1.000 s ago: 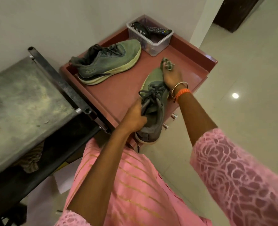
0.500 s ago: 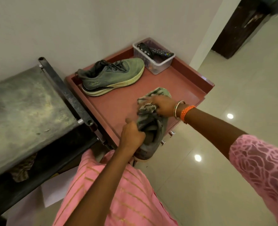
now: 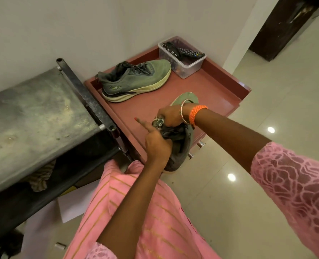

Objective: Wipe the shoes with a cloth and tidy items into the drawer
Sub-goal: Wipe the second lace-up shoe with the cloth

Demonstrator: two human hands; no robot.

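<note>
Since earlier, right hand (image 3: pixel 170 116) dragged cloth (image 3: pixel 158 122) from toe, 12 o'clock, to laces; left hand (image 3: pixel 156 144) gripped shoe (image 3: pixel 181 144). Wiping mid-shoe, unfinished.

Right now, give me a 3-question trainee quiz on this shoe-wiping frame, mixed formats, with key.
1. True or false: the second shoe lies in the clear plastic box.
2. What does the left hand grip? A) remote B) held shoe C) drawer handle
3. Fill in: the right hand holds a crumpled ___.

Key: 1 false, it rests on the red cabinet top; 2 B; 3 cloth.
</note>
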